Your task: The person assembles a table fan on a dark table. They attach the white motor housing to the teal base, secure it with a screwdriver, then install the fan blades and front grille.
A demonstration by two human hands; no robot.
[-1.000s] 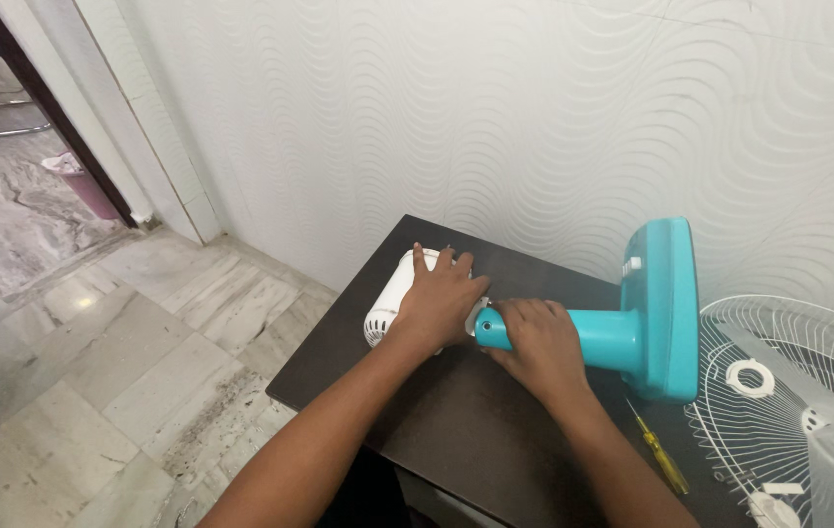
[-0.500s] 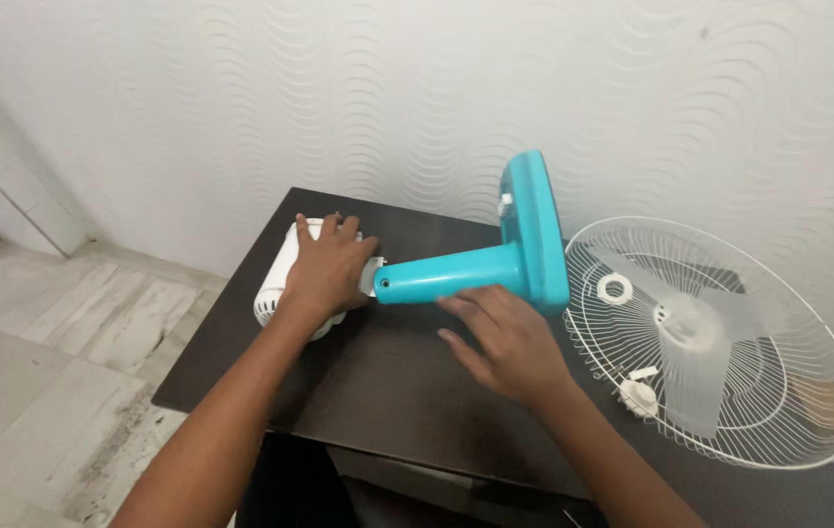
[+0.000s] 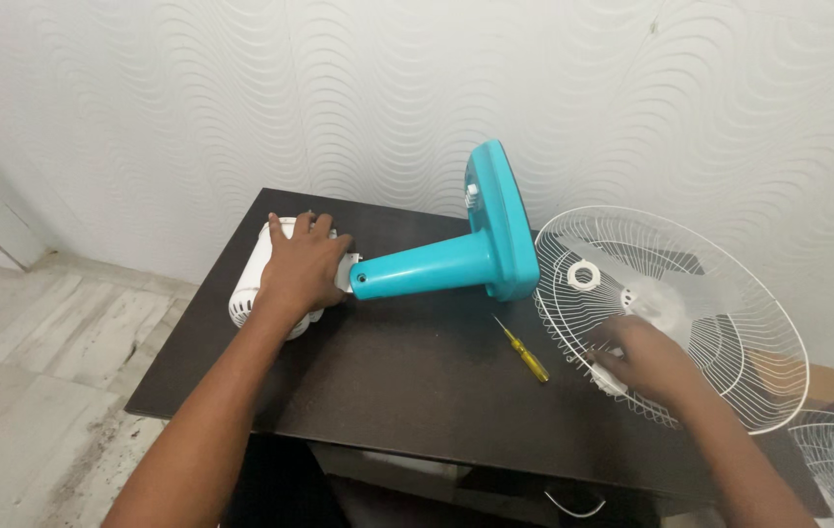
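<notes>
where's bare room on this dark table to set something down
Bare: the near strip of the table in front of the teal fan stand, between the left hand and the yellow screwdriver. Crowded: right side, where the right hand is on the white fan grille.

A single head-worn camera looks steeply down and forward, fairly close, at the dark table (image 3: 417, 381) against the wall (image 3: 339, 88), its right edge seemingly cropped.

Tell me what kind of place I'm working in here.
Probably a room in a home, not a workshop: a small dark table stands against a textured white wall over a marble tile floor, with a dismantled fan's teal stand and white grille on it.
</notes>
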